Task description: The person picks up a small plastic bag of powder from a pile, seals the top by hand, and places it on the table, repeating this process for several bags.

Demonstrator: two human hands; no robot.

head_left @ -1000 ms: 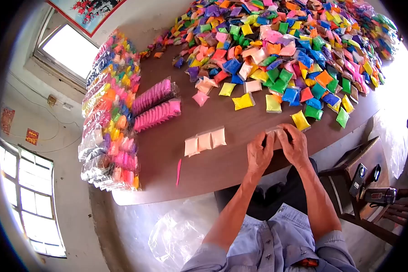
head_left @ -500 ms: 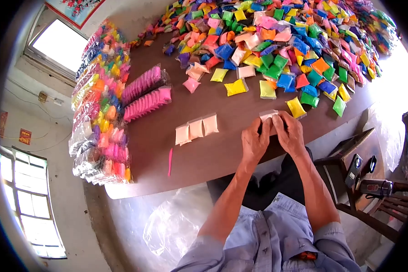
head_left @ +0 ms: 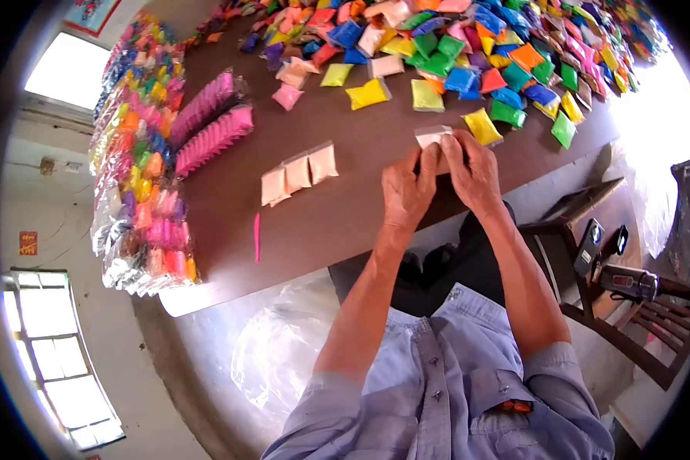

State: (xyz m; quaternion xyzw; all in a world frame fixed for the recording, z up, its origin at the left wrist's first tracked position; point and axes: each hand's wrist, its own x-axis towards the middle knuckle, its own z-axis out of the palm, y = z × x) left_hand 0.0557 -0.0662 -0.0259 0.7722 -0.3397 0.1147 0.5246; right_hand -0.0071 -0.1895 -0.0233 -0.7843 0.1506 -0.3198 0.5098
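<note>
Between the fingertips of both hands is a small pale pink packet (head_left: 432,136), held over the near part of the brown table (head_left: 376,207). My left hand (head_left: 408,188) pinches its left side, and my right hand (head_left: 474,170) grips its right side. To the left of my hands lies a row of three peach packets (head_left: 298,175), side by side. A thin pink plastic stick (head_left: 257,237) rests just below that row. Just beyond my right hand is a yellow packet (head_left: 482,126).
A large heap of colourful packets (head_left: 445,57) covers the far side. Bagged packets (head_left: 142,169) are stacked along the left edge, beside two rows of bright pink packets (head_left: 216,138). At right stands a wooden chair (head_left: 590,222) holding a flask (head_left: 627,282).
The camera view has shifted, so the table and packets appear further up and left. My hands keep their pinch on the pale pink packet.
</note>
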